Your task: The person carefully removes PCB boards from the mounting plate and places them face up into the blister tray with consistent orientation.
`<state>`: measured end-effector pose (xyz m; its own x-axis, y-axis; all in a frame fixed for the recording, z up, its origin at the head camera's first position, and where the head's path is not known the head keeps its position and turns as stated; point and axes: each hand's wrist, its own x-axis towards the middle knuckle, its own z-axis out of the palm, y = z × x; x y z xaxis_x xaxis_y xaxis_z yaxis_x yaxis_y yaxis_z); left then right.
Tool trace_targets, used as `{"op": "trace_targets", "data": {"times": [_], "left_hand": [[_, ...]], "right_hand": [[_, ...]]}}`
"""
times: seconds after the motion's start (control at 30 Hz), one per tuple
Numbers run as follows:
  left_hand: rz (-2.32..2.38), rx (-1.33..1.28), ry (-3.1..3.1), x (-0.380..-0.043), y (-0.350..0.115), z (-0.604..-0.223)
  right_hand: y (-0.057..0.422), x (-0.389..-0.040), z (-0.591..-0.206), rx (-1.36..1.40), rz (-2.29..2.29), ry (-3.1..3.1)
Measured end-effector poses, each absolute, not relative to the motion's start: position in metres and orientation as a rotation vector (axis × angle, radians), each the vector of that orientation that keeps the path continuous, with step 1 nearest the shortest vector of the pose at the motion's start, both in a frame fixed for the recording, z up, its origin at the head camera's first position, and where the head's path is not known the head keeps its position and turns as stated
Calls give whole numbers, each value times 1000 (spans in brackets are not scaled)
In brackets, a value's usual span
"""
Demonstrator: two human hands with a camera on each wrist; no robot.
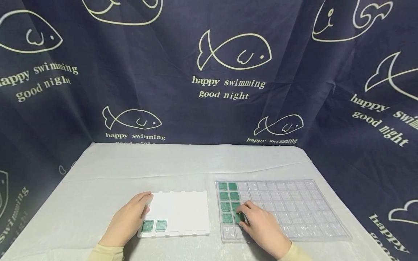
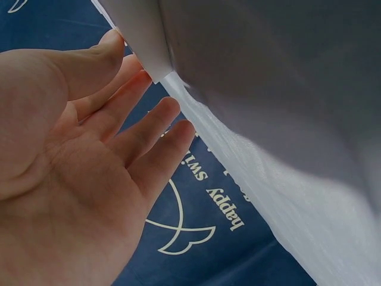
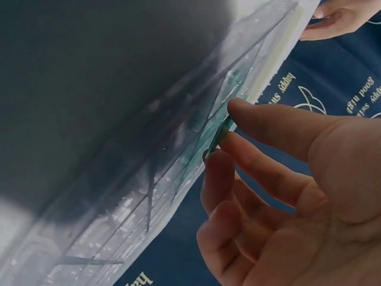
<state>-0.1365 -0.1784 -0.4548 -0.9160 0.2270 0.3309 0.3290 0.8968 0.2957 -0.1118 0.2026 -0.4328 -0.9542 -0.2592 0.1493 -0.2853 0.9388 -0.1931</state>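
Note:
My left hand (image 1: 130,217) rests along the left edge of a flat white board (image 1: 183,210), thumb and fingertips at its rim. In the left wrist view the fingers are loosely extended, with the thumb tip touching the board's edge. Two green square circuit boards (image 1: 161,225) lie at the white board's near left corner. My right hand (image 1: 261,226) is over a clear compartment tray (image 1: 225,240), pinching a small green circuit board (image 3: 219,136) between thumb and fingers. The fingers partly cover that piece in the head view.
More green circuit boards (image 1: 225,206) sit in the tray's two left columns. Clear compartments extend to the right. A pale cloth (image 1: 156,159) covers the table, and a dark blue fish-print curtain (image 1: 183,108) stands behind and at the sides.

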Motion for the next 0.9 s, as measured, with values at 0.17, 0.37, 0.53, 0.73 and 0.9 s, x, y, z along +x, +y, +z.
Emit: {"op": "trace_targets", "data": {"times": [0.17,0.37,0.53,0.73,0.9], "left_hand": [[-512,-415,-2773,-137,-178,-455],[-518,-414,-2774,-137,-177,-454],[-516,-413,-2778,-137,-177,-453],[-514,-410,-2780,-137,-177,-454],[-525,-408,-2771,-137,-178,-454]], "right_hand": [[203,-113,-435,406,347,-2993],[202,-112,-434,412,374,-2999],[201,-112,-434,430,389,-2995],[201,-113,-434,419,382,-2997],[200,-113,-434,409,362,-2996]]}}
